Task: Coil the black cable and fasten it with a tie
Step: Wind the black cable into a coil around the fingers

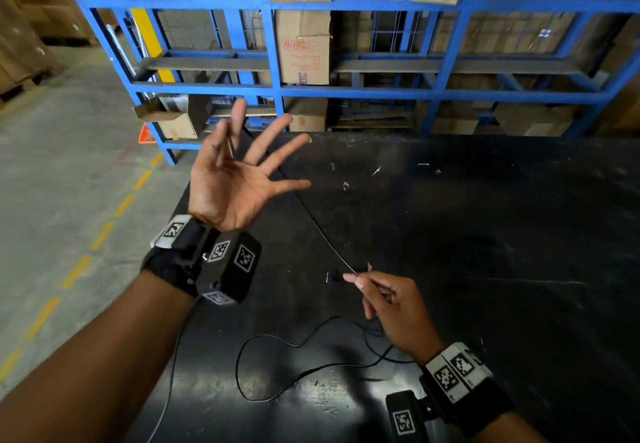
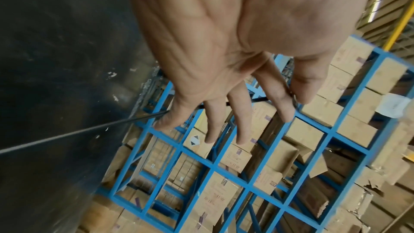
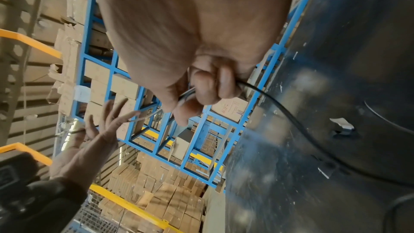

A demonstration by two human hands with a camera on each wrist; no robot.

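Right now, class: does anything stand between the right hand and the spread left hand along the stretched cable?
Nothing visible does. The black cable runs taut through open air above the black table, from the right hand, which pinches it, to the left hand.

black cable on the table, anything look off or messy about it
Nothing is damaged, but the thin black cable is far from coiled: a taut span runs from the left hand to the right hand, and the rest sprawls in loose loops on the scuffed black tabletop.
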